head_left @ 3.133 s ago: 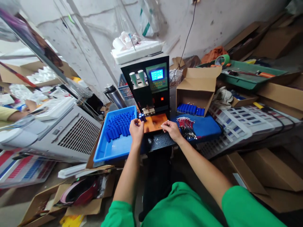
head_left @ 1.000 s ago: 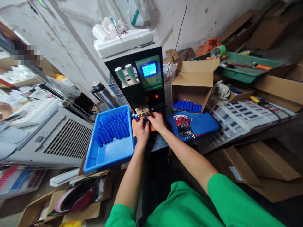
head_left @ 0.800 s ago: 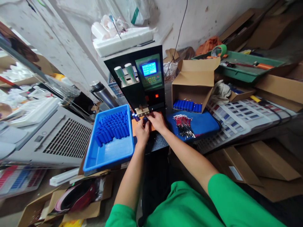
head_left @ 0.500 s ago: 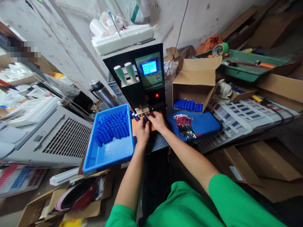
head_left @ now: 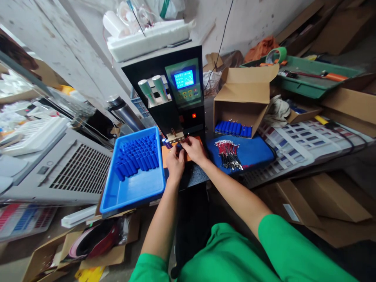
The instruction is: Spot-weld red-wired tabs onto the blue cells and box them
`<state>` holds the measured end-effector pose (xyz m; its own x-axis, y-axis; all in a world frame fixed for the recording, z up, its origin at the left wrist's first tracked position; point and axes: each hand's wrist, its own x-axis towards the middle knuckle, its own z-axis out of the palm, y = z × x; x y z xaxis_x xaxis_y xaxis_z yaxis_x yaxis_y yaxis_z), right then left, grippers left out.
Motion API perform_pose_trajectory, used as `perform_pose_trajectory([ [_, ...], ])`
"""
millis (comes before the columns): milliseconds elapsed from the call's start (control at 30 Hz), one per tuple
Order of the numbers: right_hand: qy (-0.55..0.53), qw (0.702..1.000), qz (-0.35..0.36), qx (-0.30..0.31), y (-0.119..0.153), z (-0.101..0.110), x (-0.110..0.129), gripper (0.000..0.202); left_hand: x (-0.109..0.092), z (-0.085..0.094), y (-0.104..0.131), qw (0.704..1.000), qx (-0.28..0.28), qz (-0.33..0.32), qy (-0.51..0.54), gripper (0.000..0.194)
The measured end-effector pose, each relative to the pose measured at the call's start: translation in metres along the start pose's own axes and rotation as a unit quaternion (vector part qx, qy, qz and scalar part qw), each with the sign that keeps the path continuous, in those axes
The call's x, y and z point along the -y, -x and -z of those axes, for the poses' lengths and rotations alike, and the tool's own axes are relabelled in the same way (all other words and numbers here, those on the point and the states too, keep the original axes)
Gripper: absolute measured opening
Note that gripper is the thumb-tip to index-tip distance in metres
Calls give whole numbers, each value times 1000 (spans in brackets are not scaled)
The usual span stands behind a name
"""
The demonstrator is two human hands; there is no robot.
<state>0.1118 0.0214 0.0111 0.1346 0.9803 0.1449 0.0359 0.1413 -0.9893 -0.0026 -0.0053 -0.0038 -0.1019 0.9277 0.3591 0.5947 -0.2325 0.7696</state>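
My left hand (head_left: 175, 162) is closed, fingers pinched around a blue battery cell (head_left: 179, 147) that is mostly hidden by the fingers. Close beside it, my right hand (head_left: 194, 149) is closed too, its fingertips meeting at the same spot; what they pinch is too small and covered to make out. Both hands are right below the electrodes (head_left: 174, 135) of a black spot welder (head_left: 158, 117) with a lit blue display (head_left: 183, 79). Another blue cell (head_left: 166, 143) lies just left of the electrodes, on an orange board (head_left: 166, 158).
To the left, a blue tray (head_left: 133, 192) holds many upright blue cells. At right, red and black wire leads (head_left: 229, 154) lie on a blue pad (head_left: 258, 152). Behind them stands an open carton (head_left: 242, 102) with more cells. A steel flask (head_left: 126, 113) is beside the welder.
The view has shifted slightly. Both hands stay at the electrodes in nearly the same pose, and the figures on the welder's display look different.
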Motion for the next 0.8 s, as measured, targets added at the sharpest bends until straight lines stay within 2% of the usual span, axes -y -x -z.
perform_pose_trajectory([
  [233,-13,1000,9,19,8,8,-8,11,2,-1,-3,1000,-3,-16,7,19],
  [500,55,998,24,24,3,15,-12,18,-4,2,-5,1000,-1,-7,4,15],
  [700,-2,999,-1,50,-1,17,-18,24,-5,5,-4,998,16,-13,54,22],
  [800,-47,996,-32,64,-1,17,-17,24,-3,11,-1,995,2,-8,99,28],
])
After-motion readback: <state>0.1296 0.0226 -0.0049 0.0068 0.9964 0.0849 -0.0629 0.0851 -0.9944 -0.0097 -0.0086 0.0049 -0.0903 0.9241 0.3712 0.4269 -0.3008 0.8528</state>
